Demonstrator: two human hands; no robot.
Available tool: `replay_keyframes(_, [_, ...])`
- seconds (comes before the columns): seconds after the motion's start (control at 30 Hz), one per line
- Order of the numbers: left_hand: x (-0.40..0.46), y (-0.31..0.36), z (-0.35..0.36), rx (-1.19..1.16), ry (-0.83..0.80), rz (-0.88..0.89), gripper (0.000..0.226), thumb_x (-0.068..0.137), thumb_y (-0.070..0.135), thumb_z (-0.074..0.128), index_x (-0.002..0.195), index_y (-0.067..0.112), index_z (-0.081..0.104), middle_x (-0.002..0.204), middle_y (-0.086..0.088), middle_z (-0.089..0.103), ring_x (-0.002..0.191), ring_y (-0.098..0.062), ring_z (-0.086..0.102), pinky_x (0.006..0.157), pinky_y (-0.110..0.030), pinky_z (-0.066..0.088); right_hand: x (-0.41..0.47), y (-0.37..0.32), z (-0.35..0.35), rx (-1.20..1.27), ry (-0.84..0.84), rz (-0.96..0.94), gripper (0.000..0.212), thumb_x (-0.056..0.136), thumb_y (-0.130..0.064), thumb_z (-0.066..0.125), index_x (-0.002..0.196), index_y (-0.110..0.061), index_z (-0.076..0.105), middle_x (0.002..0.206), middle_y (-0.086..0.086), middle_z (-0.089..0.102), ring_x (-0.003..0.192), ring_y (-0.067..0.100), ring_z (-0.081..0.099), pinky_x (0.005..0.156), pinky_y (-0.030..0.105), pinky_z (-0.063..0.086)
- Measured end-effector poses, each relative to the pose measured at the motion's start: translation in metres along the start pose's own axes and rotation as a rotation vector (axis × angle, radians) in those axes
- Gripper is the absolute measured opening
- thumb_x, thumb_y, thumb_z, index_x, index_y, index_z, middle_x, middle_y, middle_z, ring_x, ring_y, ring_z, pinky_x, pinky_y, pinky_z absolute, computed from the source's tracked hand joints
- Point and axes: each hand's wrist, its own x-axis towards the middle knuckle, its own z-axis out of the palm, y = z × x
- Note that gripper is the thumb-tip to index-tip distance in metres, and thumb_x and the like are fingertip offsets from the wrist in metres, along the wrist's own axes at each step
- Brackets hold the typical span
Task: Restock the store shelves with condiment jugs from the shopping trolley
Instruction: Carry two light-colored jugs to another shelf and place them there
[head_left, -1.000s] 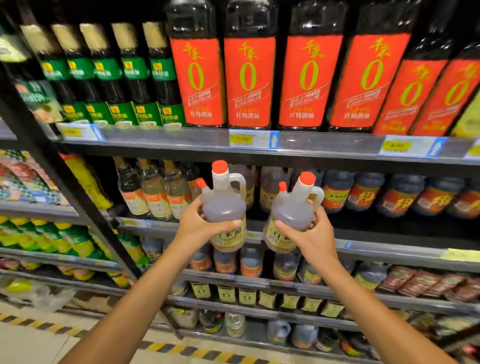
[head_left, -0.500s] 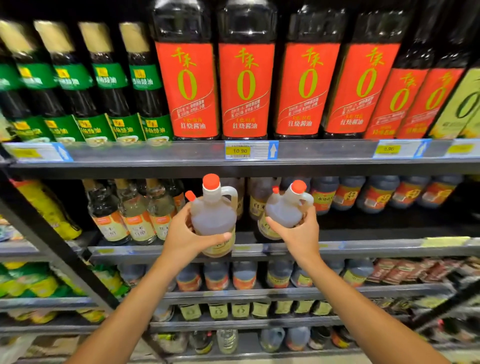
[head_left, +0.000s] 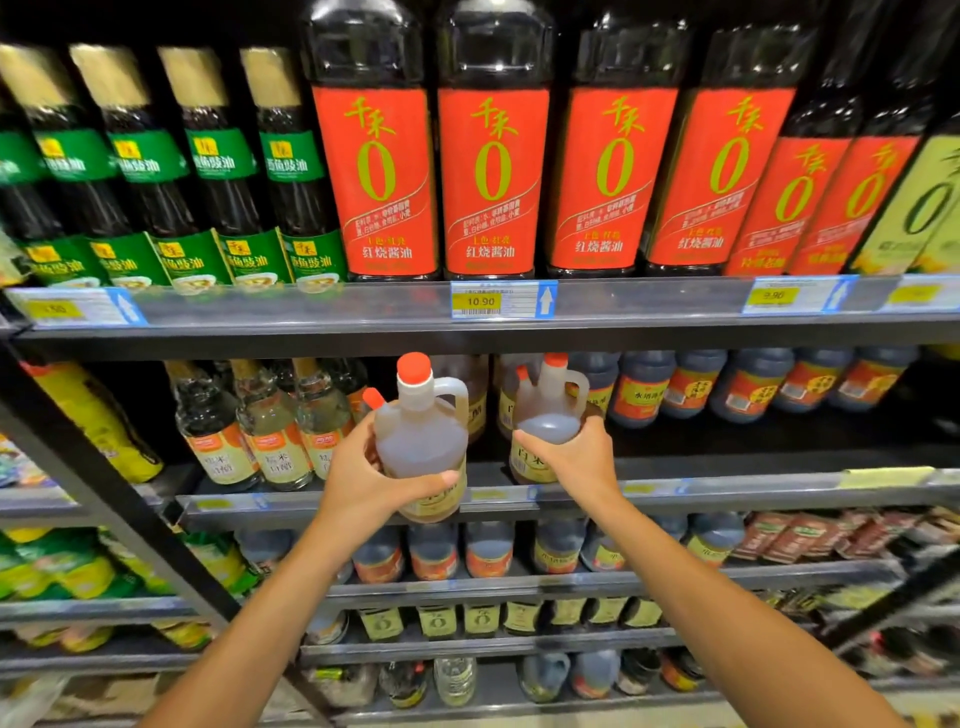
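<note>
I hold two clear condiment jugs with red caps, side handles and yellow labels in front of the second shelf (head_left: 727, 491). My left hand (head_left: 363, 480) grips the left jug (head_left: 421, 441) round its body, held just before the shelf edge. My right hand (head_left: 574, 457) grips the right jug (head_left: 545, 421), which reaches further in over the shelf, with its base near the shelf board. Similar jugs stand behind them in the shelf's shadow, partly hidden.
Clear vinegar bottles (head_left: 270, 441) stand left of the jugs, dark jars (head_left: 748, 384) to the right. Tall red-labelled soy bottles (head_left: 493, 176) fill the shelf above, whose edge (head_left: 498, 332) overhangs closely. Lower shelves hold more jars. A black upright post (head_left: 98, 483) slants at left.
Both hands have moved the jugs forward and up toward the second shelf. The right jug has gone further in over the shelf board; the view has come closer.
</note>
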Motion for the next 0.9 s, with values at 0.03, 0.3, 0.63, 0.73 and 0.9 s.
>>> replay_keyframes(0.03, [-0.001,0.001,0.001,-0.003,0.001,0.001,0.084,0.039,0.048,0.095,0.116,0.033,0.063,0.114,0.009,0.071,0.108,-0.009,0.067,0.084,-0.029,0.058,0.001,0.0,-0.001,-0.02,-0.011,0.002,0.089,0.057,-0.058,0.091,0.119,-0.011,0.048,0.113,0.001,0.059,0.1,0.018,0.061,0.075,0.027,0.053])
replay_keyframes(0.3, [-0.01,0.007,0.008,-0.007,0.004,0.017,0.078,0.04,0.045,0.094,0.112,0.037,0.063,0.111,0.014,0.071,0.106,-0.009,0.067,0.082,-0.028,0.058,-0.004,0.011,-0.012,-0.274,-0.068,-0.09,0.085,0.057,-0.077,0.079,0.106,-0.016,0.047,0.106,0.001,0.064,0.096,0.024,0.064,0.073,0.04,0.058])
replay_keyframes(0.63, [-0.017,0.008,0.008,0.004,0.031,0.002,0.079,0.045,0.038,0.098,0.115,0.034,0.062,0.11,0.017,0.07,0.105,-0.003,0.066,0.077,-0.018,0.057,0.009,0.009,-0.025,-0.332,-0.254,-0.188,0.061,0.068,-0.061,0.084,0.097,-0.017,0.054,0.095,-0.004,0.063,0.089,0.017,0.062,0.067,0.028,0.049])
replay_keyframes(0.73, [-0.017,0.009,0.009,0.011,0.034,0.011,0.079,0.046,0.039,0.098,0.116,0.032,0.062,0.11,0.019,0.07,0.105,-0.003,0.066,0.077,-0.018,0.057,0.007,0.013,-0.022,-0.334,-0.232,-0.198,0.062,0.069,-0.063,0.082,0.098,-0.016,0.051,0.096,-0.003,0.062,0.089,0.018,0.062,0.064,0.026,0.046])
replay_keyframes(0.9, [-0.019,0.007,0.009,0.037,0.027,0.023,0.075,0.05,0.029,0.097,0.116,0.033,0.062,0.111,0.017,0.07,0.106,-0.004,0.066,0.079,-0.02,0.056,0.002,0.011,-0.026,-0.324,-0.251,-0.163,0.061,0.072,-0.061,0.081,0.099,-0.017,0.047,0.097,-0.003,0.062,0.089,0.019,0.061,0.066,0.029,0.048])
